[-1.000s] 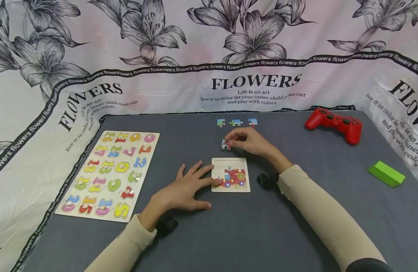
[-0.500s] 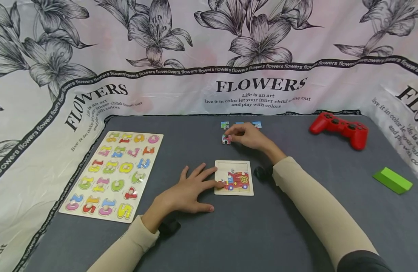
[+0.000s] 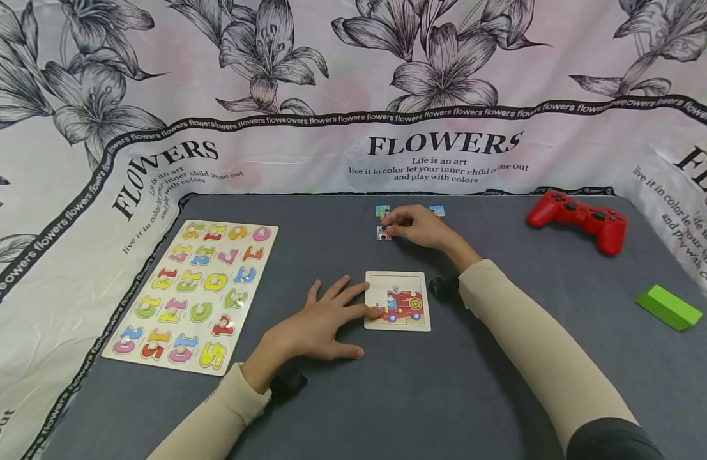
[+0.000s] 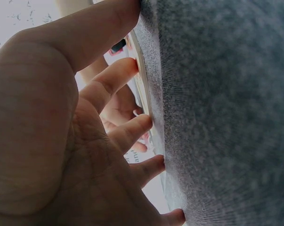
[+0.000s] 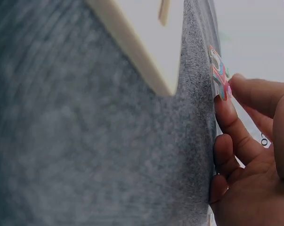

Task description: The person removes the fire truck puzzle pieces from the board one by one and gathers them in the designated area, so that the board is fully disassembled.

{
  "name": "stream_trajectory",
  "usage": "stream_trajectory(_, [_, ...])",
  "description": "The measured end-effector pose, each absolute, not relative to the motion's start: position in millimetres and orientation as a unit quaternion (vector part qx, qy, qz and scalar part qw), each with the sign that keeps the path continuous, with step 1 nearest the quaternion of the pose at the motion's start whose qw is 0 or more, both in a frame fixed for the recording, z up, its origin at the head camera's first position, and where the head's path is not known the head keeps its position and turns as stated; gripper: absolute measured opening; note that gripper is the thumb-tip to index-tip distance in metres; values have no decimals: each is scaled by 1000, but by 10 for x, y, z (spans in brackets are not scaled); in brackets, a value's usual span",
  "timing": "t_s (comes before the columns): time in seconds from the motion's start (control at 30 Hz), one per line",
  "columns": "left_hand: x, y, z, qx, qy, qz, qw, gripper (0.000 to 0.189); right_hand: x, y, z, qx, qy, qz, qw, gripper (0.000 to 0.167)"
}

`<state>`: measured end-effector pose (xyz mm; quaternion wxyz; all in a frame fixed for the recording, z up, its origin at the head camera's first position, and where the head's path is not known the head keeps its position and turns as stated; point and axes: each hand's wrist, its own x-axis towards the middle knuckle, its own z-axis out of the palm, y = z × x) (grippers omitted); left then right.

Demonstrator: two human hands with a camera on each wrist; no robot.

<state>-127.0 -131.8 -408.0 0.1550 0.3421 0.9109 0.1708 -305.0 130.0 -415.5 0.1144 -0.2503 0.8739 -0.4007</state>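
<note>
My right hand (image 3: 419, 227) pinches a small red-and-white jigsaw piece (image 3: 383, 234) between thumb and fingers, low over the grey cloth. In the right wrist view the jigsaw piece (image 5: 219, 73) is tilted up at the fingertips. My left hand (image 3: 315, 326) is spread, its index fingertip resting on the lower left of a square wooden puzzle board (image 3: 379, 281). A red tractor picture (image 3: 407, 303) fills the board's lower right. In the left wrist view the fingers (image 4: 125, 134) reach the board's edge and the cloth.
Behind my right hand lie a green-blue jigsaw piece (image 3: 382, 210) and a blue one (image 3: 437, 210); the hand hides the spot between them. A number board (image 3: 195, 297) lies at left. A red game controller (image 3: 577, 220) and green block (image 3: 669, 308) are at right.
My right hand has moved slightly away from the board, toward the back row of pieces, with the jigsaw piece, and now covers the middle one. The left hand stays on the board.
</note>
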Motion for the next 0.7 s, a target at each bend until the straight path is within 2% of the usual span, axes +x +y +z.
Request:
stream_trajectory(0.3, [-1271,-1320,-4087,341,911,171,159,71,-3039,1288,-4190,-243,884,-385,108,30])
stream_trajectory(0.7, [-1260,-1323,-4059,345,908,174,160,71,-3014,1305,-4259,-249,908,-335,43,26])
